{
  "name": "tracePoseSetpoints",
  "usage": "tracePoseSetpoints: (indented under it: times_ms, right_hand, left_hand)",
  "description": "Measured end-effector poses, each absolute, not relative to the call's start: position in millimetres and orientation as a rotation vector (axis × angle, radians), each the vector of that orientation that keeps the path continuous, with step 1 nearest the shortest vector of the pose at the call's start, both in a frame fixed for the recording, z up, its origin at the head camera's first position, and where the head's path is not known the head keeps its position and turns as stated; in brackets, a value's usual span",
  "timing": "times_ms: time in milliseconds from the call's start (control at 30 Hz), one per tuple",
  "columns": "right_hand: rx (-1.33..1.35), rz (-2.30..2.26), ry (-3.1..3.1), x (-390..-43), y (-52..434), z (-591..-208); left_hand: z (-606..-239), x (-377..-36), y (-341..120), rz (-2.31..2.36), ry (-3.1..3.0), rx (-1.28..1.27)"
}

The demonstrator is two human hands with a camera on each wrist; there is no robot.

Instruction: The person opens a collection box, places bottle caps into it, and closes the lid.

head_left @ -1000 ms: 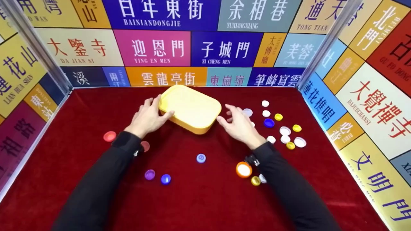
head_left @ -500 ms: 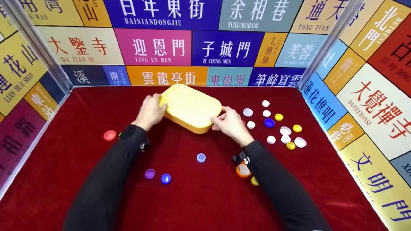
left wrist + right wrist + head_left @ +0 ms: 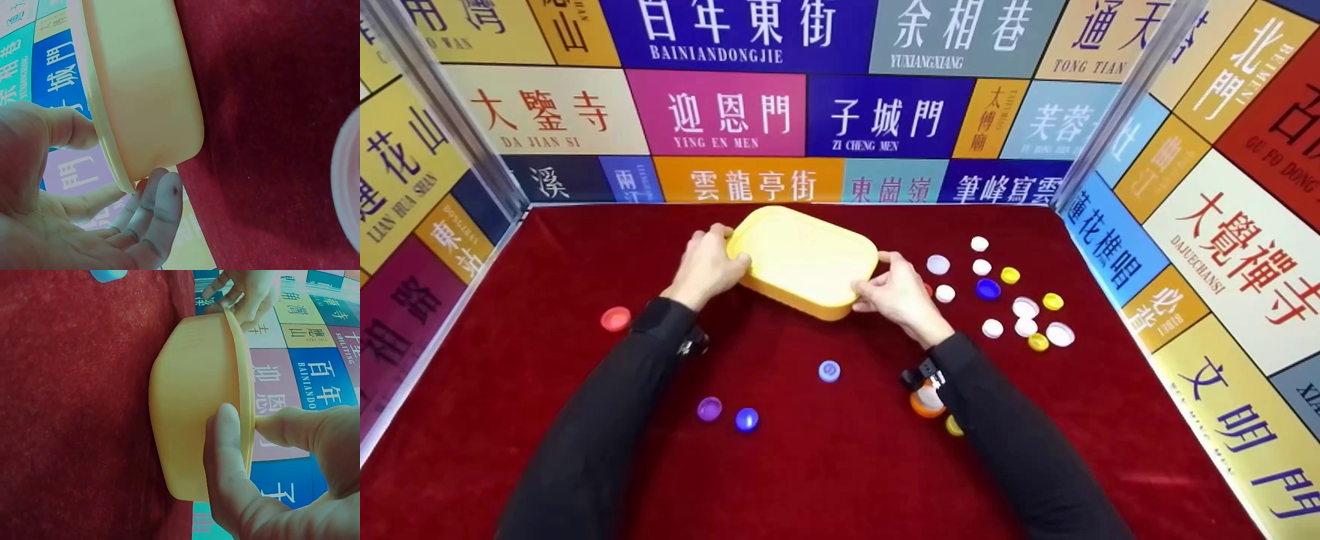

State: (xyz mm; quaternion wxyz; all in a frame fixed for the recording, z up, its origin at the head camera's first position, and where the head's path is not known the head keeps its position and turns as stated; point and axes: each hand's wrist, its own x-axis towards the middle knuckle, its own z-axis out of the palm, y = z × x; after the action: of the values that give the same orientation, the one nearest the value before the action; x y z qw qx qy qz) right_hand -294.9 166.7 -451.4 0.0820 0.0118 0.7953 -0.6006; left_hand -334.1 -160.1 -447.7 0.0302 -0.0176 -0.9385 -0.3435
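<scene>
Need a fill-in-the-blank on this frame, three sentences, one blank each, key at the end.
1. Both hands, left hand and right hand, grip the rounded ____ plastic container.
2. The table is covered with dark ____ cloth.
3. The loose bottle caps cluster mostly on the person's ____ side.

Missing words: yellow; red; right

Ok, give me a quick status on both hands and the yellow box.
Left hand and right hand grip opposite ends of the rectangular yellow plastic box. Box held above the red cloth. Loose plastic bottle caps lie right of it, none touching it.

orange cap (image 3: pixel 924 406) half hidden by sleeve (image 3: pixel 997 420)
</scene>
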Motion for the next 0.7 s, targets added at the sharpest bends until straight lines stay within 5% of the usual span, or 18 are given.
tracePoseSetpoints:
  times_ms: [700]
  right_hand:
    - [-0.023, -1.694, 2.407, -277, 196, -452]
  left_hand:
    - [-441, -284, -169, -1.028, -2.977, -0.121]
